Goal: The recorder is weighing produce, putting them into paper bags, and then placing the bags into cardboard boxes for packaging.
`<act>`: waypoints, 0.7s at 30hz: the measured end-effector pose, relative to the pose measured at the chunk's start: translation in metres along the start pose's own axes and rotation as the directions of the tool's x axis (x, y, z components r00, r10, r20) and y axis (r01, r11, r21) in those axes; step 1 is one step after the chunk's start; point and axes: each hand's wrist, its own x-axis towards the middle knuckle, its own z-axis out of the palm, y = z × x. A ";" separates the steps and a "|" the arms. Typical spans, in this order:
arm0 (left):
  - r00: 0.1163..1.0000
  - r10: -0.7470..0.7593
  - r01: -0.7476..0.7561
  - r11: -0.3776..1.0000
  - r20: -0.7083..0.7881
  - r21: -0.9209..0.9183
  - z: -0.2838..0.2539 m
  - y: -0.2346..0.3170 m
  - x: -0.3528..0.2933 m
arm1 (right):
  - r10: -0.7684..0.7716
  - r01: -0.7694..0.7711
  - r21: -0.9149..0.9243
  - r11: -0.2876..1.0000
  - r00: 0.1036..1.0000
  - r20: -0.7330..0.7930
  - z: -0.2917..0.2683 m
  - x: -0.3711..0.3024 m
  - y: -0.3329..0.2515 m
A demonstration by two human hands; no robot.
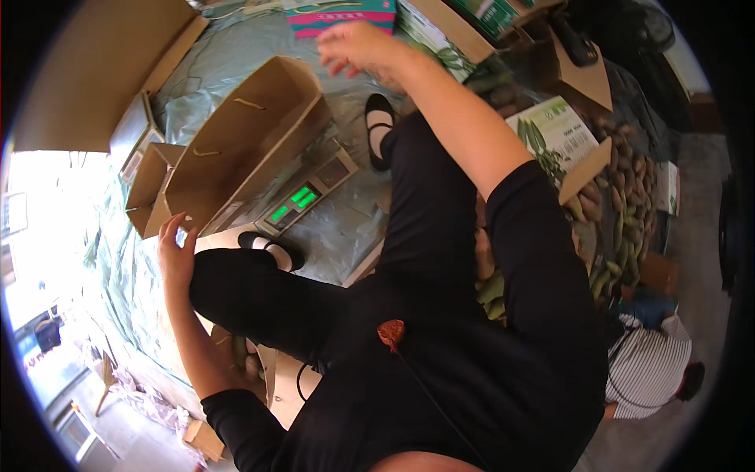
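An open brown cardboard box (228, 149) with cord handles stands on a digital scale (334, 175) in front of me, its green display lit. My left hand (174, 256) is at the box's near left corner, thumb and fingers apart. Whether the fingertips touch the cardboard I cannot tell. Beyond the box's far right end, my right hand (362, 51) hangs in the air with its fingers loosely stretched out and nothing in them. A pink and teal box (307, 22) lies just past that hand.
Piled green and reddish mangoes (621, 189) lie to my right, with a printed white and green carton (558, 134) among them. Grey plastic sheeting (338, 236) covers the floor around the scale. A person in a striped shirt (649, 366) is at the lower right.
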 end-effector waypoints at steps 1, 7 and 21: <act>0.998 -0.042 0.042 0.999 0.042 -0.002 0.000 0.007 0.003 | 0.020 -0.020 0.000 1.000 1.000 -0.024 -0.017 -0.009 -0.009; 0.991 -0.028 0.034 0.998 0.133 -0.047 0.002 0.051 0.014 | 0.039 -0.031 0.044 0.999 0.982 -0.183 -0.095 -0.074 0.014; 0.968 -0.001 -0.014 0.998 0.252 0.057 0.063 0.026 0.022 | 0.468 -0.677 -0.389 0.624 0.723 -0.507 -0.078 -0.310 0.387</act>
